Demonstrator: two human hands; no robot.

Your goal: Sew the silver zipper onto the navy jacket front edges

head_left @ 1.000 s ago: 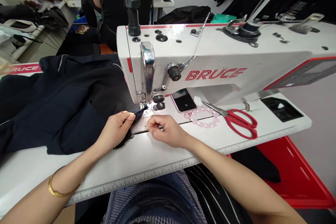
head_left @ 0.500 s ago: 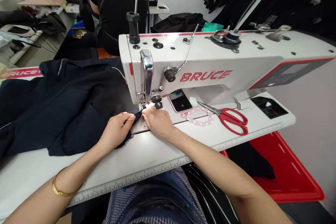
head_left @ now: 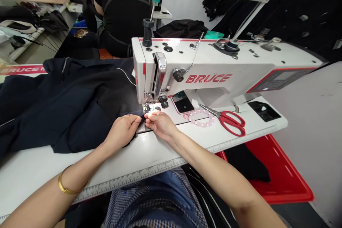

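Note:
Dark navy cloth (head_left: 80,114) lies spread over the left of the sewing table, its right edge running under the needle area of the white sewing machine (head_left: 208,74). My left hand (head_left: 123,128) is closed on that edge, thumb pressed on the cloth just in front of the presser foot (head_left: 145,108). Right beside it, my right hand (head_left: 160,124) has its thumb and fingertips pinched at the end of the same edge, near the needle. The fingertips of the two hands nearly meet. The needle itself is too small to make out.
Right of the hands lie a phone (head_left: 182,102), a pink bead bracelet (head_left: 201,118) and red-handled scissors (head_left: 230,122). A red bin (head_left: 285,174) holding dark cloth sits below the table's right side. Beyond the machine, a person in black (head_left: 124,10) has their back turned.
The view has shifted, so the machine's head appears farther right. My right hand has turned, showing more of its curled fingers. My left hand keeps its hold on the cloth.

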